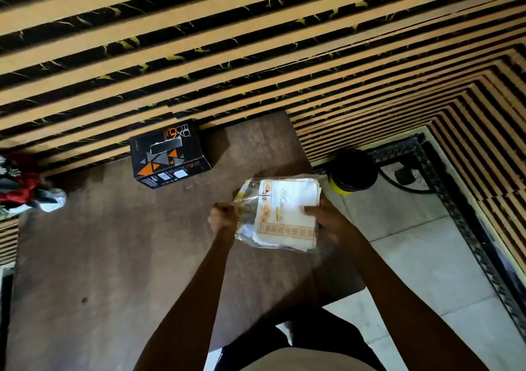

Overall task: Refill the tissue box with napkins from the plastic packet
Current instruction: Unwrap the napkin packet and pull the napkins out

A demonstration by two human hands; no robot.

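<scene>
We work over the brown tabletop [113, 256], which fills the lower left and centre of the head view and backs onto a wall of tan and black slats [227, 57] at 12 o'clock.

On it, at 11 o'clock from our hands, stands the black tissue box with orange triangles [168, 154]. It rests against the wall, top slot facing up, well apart from the hands. We see nothing white protruding from the slot; whether the box is empty we cannot tell.

The plastic packet of napkins [280, 211] is held above the table's right edge, between both hands. A white napkin stack with an orange border shows through the clear film.

The left hand [223, 218] is clenched on the packet's crumpled left end. The right hand [327, 219] grips the right side, thumb laid flat on top.

Status, as we judge it: the packet is in hand and looks about to be opened. Extraction of napkins and loading of the box remain.

At 3 o'clock, on the tiled floor, stands a black and yellow jar [351, 171].
</scene>
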